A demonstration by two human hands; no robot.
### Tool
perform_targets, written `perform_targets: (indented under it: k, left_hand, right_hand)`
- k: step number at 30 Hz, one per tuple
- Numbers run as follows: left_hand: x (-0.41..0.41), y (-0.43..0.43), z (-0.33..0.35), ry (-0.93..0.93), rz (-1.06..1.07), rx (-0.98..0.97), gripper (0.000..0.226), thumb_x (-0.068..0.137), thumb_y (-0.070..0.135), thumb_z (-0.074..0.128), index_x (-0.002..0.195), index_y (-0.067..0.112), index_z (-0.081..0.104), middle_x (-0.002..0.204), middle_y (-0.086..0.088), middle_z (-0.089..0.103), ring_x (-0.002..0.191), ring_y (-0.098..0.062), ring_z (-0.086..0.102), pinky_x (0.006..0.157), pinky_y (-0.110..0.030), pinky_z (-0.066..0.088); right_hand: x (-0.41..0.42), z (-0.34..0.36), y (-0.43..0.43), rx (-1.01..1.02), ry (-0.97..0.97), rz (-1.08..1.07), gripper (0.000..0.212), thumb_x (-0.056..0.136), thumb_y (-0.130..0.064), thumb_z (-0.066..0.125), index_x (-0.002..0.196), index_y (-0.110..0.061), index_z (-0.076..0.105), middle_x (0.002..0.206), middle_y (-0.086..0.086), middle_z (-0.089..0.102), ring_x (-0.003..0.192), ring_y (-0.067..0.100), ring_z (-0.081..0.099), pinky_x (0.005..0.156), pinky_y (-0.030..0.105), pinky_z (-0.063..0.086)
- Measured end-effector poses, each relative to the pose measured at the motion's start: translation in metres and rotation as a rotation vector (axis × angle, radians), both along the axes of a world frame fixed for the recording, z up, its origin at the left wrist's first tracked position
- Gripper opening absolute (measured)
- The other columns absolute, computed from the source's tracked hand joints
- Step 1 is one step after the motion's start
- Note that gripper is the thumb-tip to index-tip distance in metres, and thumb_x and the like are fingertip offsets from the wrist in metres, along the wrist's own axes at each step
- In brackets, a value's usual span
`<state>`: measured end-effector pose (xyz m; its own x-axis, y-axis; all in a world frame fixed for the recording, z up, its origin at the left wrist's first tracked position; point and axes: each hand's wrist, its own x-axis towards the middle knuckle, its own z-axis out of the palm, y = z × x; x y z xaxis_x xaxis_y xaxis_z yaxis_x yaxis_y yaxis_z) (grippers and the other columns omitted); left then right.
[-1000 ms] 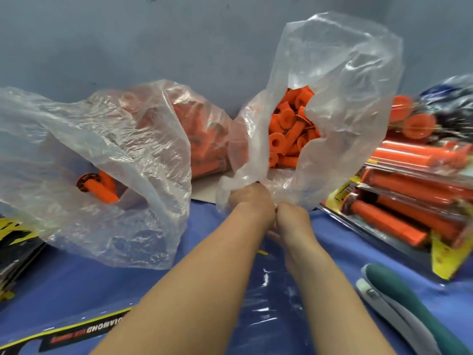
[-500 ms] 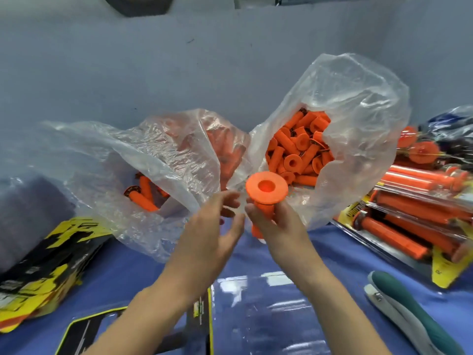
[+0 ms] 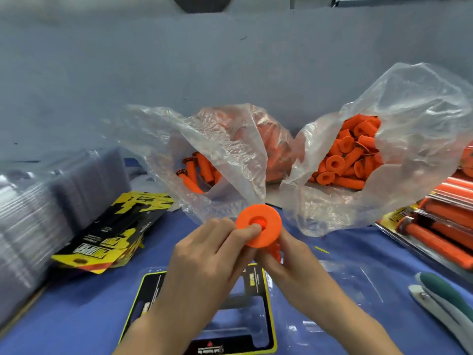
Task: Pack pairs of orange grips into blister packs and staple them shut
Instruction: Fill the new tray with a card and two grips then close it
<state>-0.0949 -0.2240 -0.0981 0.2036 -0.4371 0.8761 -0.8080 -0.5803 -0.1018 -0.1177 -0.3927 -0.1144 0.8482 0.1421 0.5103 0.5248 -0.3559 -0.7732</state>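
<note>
The right hand (image 3: 294, 262) has its fingers wrapped round the shaft of the orange grip (image 3: 258, 226), with the flange facing up. The left hand (image 3: 204, 257) pinches the flange rim with one fingertip at the bore, probably checking or turning it before seating. The grip is held just above the open blister pack (image 3: 332, 290) on the blue bench (image 3: 76, 316), handy for lowering in. Clear bags (image 3: 409, 124) of grips sit behind and a stapler (image 3: 445, 295) lies at the right. A grey wall (image 3: 179, 73) backs the bench.
</note>
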Motion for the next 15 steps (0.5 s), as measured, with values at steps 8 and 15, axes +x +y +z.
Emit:
perform_targets:
  k: [8, 15]
  left_hand:
    - [0.004, 0.015, -0.002, 0.069, 0.013, 0.002, 0.011, 0.096, 0.025, 0.064, 0.104, 0.019, 0.059, 0.082, 0.004, 0.052, 0.071, -0.015, 0.053, 0.062, -0.028, 0.048]
    - [-0.001, 0.026, 0.001, 0.222, 0.07, -0.068, 0.014, 0.09, 0.028, 0.064, 0.094, 0.016, 0.061, 0.082, 0.013, 0.04, 0.07, -0.001, 0.039, 0.06, -0.018, 0.037]
  right_hand:
    - [0.009, -0.013, 0.009, -0.034, 0.101, 0.028, 0.018, 0.09, -0.045, 0.052, 0.107, -0.046, 0.058, 0.086, -0.01, 0.066, 0.075, 0.016, 0.053, 0.07, 0.025, 0.047]
    - [0.006, -0.006, 0.01, -0.13, 0.081, -0.054, 0.023, 0.091, -0.045, 0.06, 0.114, -0.047, 0.057, 0.092, -0.015, 0.064, 0.081, 0.006, 0.058, 0.067, 0.016, 0.044]
